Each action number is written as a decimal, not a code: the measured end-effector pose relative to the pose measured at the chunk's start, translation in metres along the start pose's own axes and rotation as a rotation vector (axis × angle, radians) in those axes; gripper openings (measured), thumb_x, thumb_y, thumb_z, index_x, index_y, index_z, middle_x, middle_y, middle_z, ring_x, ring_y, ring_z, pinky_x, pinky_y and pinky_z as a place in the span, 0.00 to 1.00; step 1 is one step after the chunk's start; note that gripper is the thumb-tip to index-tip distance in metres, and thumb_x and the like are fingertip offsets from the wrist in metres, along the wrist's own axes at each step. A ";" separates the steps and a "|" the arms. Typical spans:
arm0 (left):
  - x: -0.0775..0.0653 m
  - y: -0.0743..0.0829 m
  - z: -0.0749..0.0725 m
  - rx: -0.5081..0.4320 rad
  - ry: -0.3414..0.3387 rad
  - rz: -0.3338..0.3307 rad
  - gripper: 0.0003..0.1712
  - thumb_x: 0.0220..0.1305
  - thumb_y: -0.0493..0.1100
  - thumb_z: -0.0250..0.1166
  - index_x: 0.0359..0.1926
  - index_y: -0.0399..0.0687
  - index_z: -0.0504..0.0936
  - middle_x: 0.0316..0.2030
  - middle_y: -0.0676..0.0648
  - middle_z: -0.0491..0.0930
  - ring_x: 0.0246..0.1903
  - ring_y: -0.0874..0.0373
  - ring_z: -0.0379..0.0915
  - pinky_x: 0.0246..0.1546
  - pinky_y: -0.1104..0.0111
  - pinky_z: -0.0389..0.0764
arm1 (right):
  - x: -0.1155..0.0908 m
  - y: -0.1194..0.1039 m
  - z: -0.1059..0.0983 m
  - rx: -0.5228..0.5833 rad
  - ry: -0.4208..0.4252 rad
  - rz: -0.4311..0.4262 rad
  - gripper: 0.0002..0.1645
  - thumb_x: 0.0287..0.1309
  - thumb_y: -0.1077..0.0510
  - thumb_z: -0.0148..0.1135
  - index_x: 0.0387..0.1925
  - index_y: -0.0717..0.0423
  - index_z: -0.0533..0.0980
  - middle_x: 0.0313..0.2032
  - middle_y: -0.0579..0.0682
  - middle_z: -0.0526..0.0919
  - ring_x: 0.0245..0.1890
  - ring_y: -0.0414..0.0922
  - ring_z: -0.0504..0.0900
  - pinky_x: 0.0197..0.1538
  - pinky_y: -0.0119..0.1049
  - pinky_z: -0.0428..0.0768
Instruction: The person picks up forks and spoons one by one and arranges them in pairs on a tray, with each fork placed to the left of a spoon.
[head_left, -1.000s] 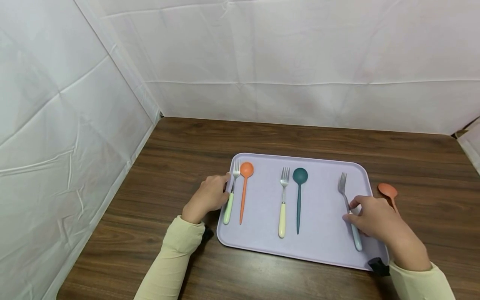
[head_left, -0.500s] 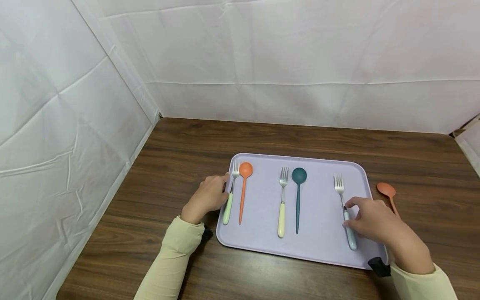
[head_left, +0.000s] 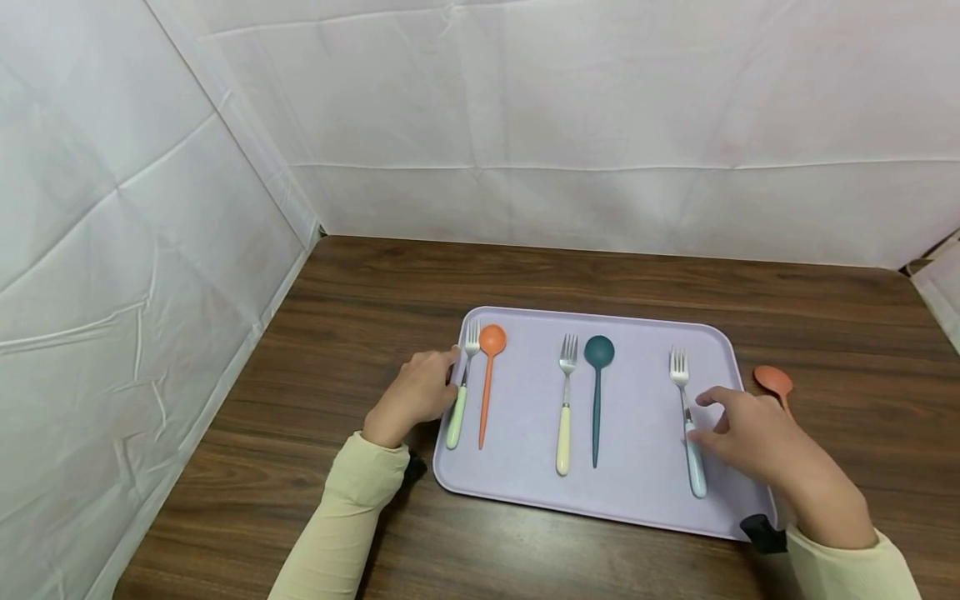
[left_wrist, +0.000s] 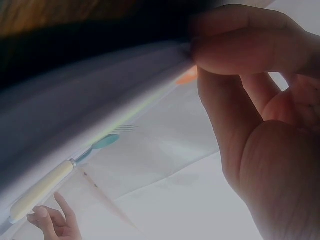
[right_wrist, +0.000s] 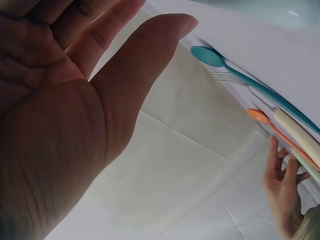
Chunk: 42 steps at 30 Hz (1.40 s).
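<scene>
A lilac tray [head_left: 637, 492] lies on the table. My left hand [head_left: 418, 392] pinches its left rim between thumb and fingers, beside a green-handled fork [head_left: 456, 423] and an orange spoon [head_left: 492, 339]. Toward the right of the tray lies a fork with a pale blue handle [head_left: 697, 475], tines pointing away. Over the right rim is my right hand [head_left: 757, 437], thumb tip right at that handle, fingers spread apart with nothing between them. In the right wrist view the thumb [right_wrist: 145, 65] stands away from the fingers. A yellow-handled fork [head_left: 563, 442] and a teal spoon [head_left: 599, 352] lie mid-tray.
Beyond the tray's right rim, a darker orange spoon [head_left: 773, 381] rests on the brown wooden table [head_left: 600, 267], its handle partly hidden behind my right hand. White cloth walls [head_left: 525, 125] stand at the back and left. A black wrist camera [head_left: 763, 533] overlaps the tray's front right corner.
The blue-handled fork has shifted left and turned straighter, its tines now flat. My right hand has let go of it and drawn slightly back right. The left hand stays put.
</scene>
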<state>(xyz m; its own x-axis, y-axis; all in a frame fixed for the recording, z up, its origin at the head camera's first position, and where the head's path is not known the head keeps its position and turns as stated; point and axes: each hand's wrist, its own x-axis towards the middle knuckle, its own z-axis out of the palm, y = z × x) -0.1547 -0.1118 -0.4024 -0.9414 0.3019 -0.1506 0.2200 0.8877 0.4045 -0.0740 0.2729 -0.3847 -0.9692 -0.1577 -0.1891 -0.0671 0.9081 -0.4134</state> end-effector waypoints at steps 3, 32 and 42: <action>0.000 -0.001 0.000 -0.001 0.002 0.002 0.32 0.57 0.36 0.59 0.64 0.40 0.67 0.39 0.44 0.76 0.36 0.52 0.70 0.36 0.59 0.73 | 0.000 0.003 -0.004 0.001 -0.004 0.004 0.29 0.47 0.53 0.69 0.47 0.68 0.73 0.22 0.47 0.78 0.21 0.42 0.74 0.22 0.38 0.70; 0.001 -0.001 0.000 -0.020 -0.019 -0.005 0.32 0.57 0.35 0.58 0.65 0.40 0.66 0.28 0.48 0.71 0.29 0.53 0.69 0.26 0.65 0.70 | -0.007 0.028 -0.020 -0.042 0.062 0.051 0.34 0.47 0.48 0.69 0.47 0.70 0.73 0.28 0.55 0.80 0.26 0.49 0.77 0.25 0.43 0.72; 0.001 -0.002 0.000 -0.034 -0.022 -0.005 0.32 0.57 0.36 0.58 0.65 0.40 0.65 0.25 0.48 0.70 0.27 0.53 0.68 0.24 0.65 0.69 | -0.009 0.038 -0.024 -0.064 0.074 0.066 0.28 0.50 0.46 0.67 0.40 0.67 0.72 0.33 0.60 0.82 0.32 0.60 0.80 0.30 0.52 0.73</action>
<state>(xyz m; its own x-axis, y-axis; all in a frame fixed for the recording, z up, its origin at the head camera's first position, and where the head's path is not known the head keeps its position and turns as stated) -0.1558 -0.1131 -0.4032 -0.9364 0.3057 -0.1721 0.2064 0.8767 0.4345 -0.0732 0.3181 -0.3768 -0.9867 -0.0695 -0.1466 -0.0151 0.9389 -0.3439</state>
